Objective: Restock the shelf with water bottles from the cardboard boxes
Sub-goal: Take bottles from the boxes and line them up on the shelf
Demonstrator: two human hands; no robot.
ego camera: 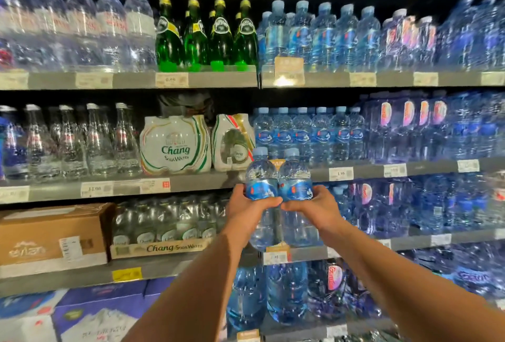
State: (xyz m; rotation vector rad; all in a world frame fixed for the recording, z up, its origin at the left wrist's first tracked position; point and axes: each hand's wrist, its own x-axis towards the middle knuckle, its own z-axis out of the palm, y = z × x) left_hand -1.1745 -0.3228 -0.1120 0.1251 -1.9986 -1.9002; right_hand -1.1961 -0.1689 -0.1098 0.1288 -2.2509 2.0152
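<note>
A: Grip check, both hands?

B: Left hand [247, 211] clasps the left water bottle [260, 174] just below its blue label, fingers wrapped round the waist. Right hand [314, 206] clasps the right water bottle [295, 174] the same way.

A: Bottle attitude?

B: Both upright, blue caps up, sides touching. The fingertips of the two hands appear to meet between them.

A: Position relative to the shelf [426, 168]?

B: Held in the air in front of its grey front edge, just left of the price tag [340, 174] reading 1.99. The row of blue-capped bottles [308, 133] with matching labels stands on that shelf, above and behind the pair.

A: Neighbours?

B: Chang Soda Water pack [175, 144] to the left on the same level. Green Perrier bottles [207, 35] one level up. A closed cardboard box [52, 235] sits on a lower shelf at far left, well apart from the hands. The right side of the view is blurred and the labels there are unreadable.
</note>
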